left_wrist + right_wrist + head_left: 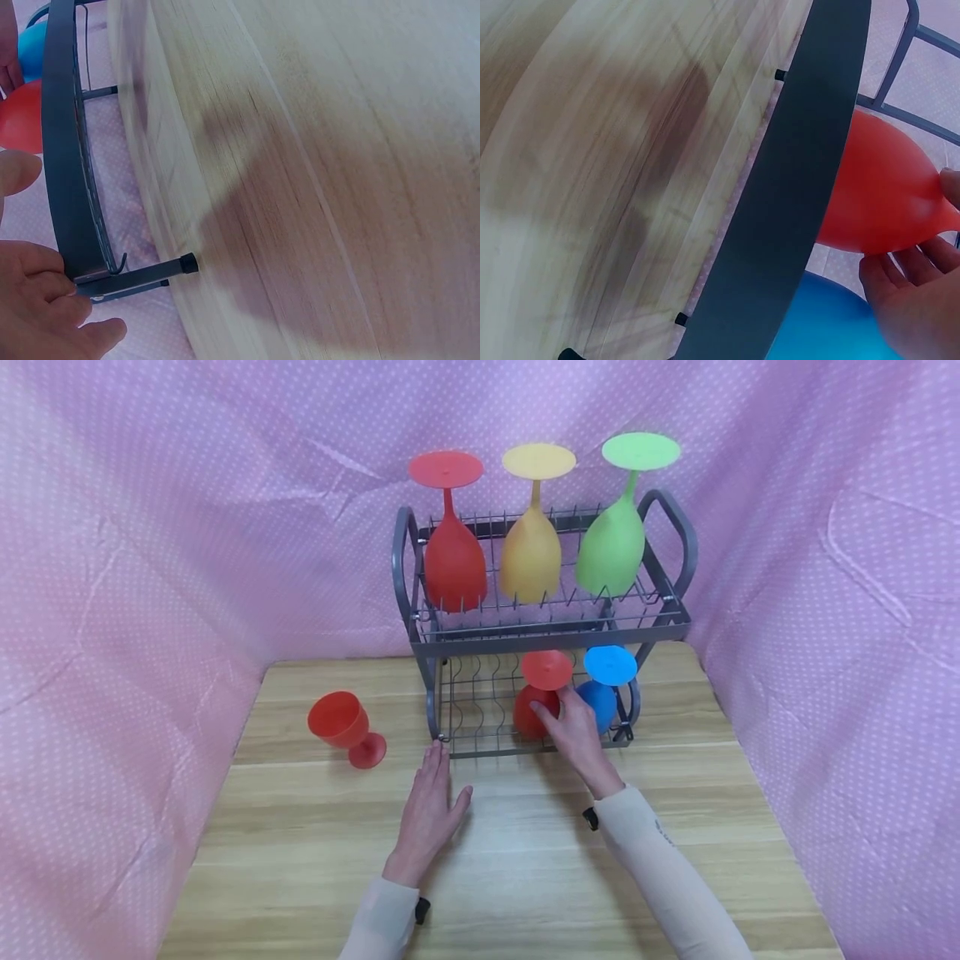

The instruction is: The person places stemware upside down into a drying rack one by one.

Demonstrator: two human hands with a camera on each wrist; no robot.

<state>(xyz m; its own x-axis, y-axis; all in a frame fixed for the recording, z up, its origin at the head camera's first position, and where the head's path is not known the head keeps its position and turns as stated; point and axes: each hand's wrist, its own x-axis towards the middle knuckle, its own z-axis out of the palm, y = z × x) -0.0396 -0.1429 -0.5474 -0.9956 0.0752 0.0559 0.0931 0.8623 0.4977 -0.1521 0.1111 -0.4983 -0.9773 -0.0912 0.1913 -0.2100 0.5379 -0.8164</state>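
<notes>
On the lower tier of a grey dish rack (551, 642), my right hand (576, 727) grips a red goblet (534, 714) that stands upside down. Its thumb and fingers lie round the upper bowl near the stem, as the right wrist view shows the red bowl (885, 187) between them. Just right of it, an upside-down blue goblet (611, 667) is partly covered by that hand. My left hand (427, 814) reaches forward with straight fingers, its fingertips right at the rack's front left corner. That corner (94, 281) appears beside the fingers in the left wrist view.
Upside-down red (455, 560), yellow (531, 556) and green goblets (613, 547) stand on the upper tier. Another red goblet (339, 720) lies tilted on the wooden table (300, 860) left of the rack. Pink dotted cloth (187, 527) surrounds the table's back and sides.
</notes>
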